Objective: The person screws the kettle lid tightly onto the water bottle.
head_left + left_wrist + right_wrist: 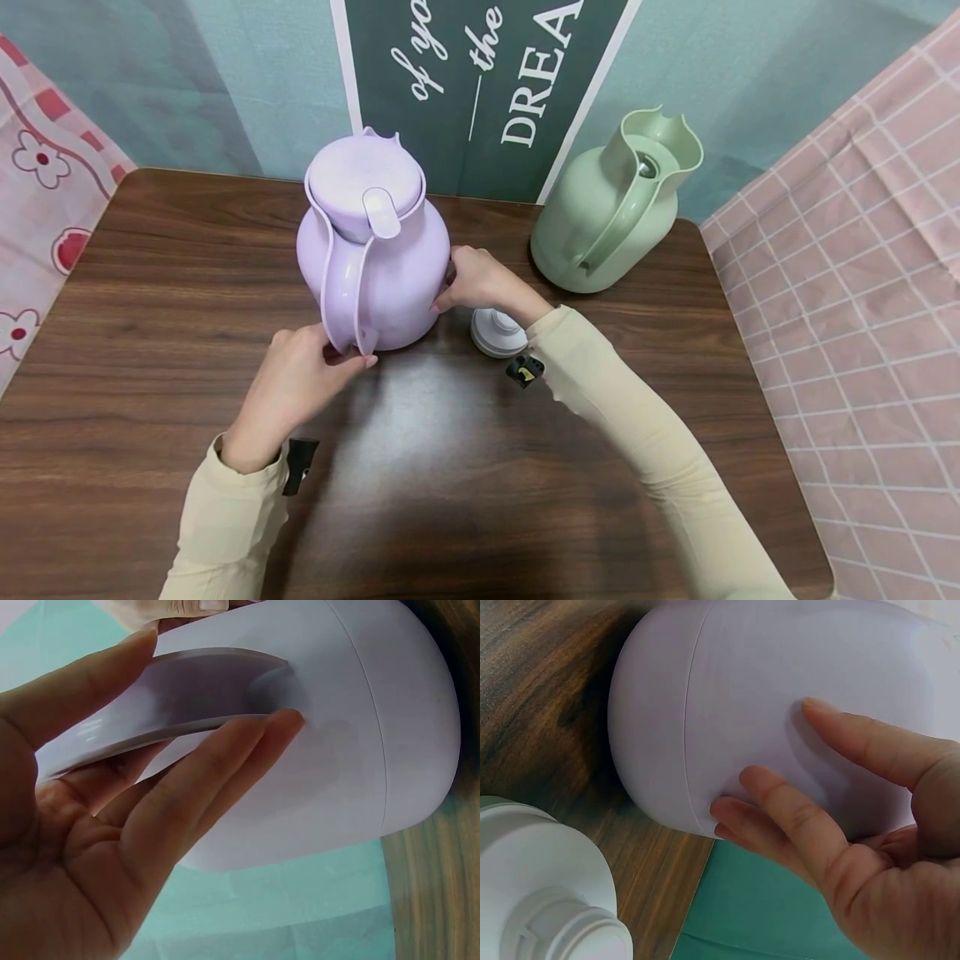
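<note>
A lilac vacuum jug (405, 283) stands upright on the table, its round lid (363, 177) seated in the collar. My left hand (296, 375) is at the lower end of the jug's handle (345, 292). In the left wrist view, the thumb lies on one side of that handle and the fingers curl round the other. From the right, my right hand (480, 283) touches the jug's body with spread, fairly straight fingers (780, 802). Under the right wrist, a white stepped round piece (497, 335), like a stopper, sits on the table, partly hidden by the arm.
A pale green vacuum jug (600, 225) stands at the back right with its top uncovered, showing a metallic mouth. Behind the wooden table (465, 500) hang a teal cloth (757, 92) and a dark green lettered panel (450, 125). Pink checked cloth (847, 300) borders the right side.
</note>
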A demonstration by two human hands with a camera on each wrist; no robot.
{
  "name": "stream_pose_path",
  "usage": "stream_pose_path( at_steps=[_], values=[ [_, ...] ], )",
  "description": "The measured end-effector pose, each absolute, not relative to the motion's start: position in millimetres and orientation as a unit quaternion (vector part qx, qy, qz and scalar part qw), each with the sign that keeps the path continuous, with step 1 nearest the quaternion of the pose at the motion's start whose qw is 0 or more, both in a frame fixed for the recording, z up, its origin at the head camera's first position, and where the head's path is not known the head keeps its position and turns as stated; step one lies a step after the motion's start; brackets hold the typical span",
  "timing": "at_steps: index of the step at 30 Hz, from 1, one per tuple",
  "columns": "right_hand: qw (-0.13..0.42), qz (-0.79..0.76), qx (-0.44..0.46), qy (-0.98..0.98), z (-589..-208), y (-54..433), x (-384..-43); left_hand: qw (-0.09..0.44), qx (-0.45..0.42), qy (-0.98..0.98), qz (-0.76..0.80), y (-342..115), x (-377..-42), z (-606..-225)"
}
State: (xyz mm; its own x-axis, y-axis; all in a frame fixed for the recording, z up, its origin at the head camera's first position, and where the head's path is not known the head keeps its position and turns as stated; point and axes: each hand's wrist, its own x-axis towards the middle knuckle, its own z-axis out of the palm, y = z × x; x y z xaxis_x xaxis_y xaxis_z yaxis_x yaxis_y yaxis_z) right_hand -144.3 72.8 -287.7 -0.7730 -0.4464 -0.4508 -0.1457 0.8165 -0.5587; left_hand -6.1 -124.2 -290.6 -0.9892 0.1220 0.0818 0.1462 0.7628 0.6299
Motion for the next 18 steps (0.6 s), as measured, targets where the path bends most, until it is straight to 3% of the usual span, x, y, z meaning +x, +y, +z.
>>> stream_pose_path(
  at_steps=[18],
  values=[
    [0.291,-0.258,-0.165,0.907,-287.6,73.6,-143.1,0.035,-0.077,-0.939,-0.333,-121.8,-6.0,-290.9]
  ],
)
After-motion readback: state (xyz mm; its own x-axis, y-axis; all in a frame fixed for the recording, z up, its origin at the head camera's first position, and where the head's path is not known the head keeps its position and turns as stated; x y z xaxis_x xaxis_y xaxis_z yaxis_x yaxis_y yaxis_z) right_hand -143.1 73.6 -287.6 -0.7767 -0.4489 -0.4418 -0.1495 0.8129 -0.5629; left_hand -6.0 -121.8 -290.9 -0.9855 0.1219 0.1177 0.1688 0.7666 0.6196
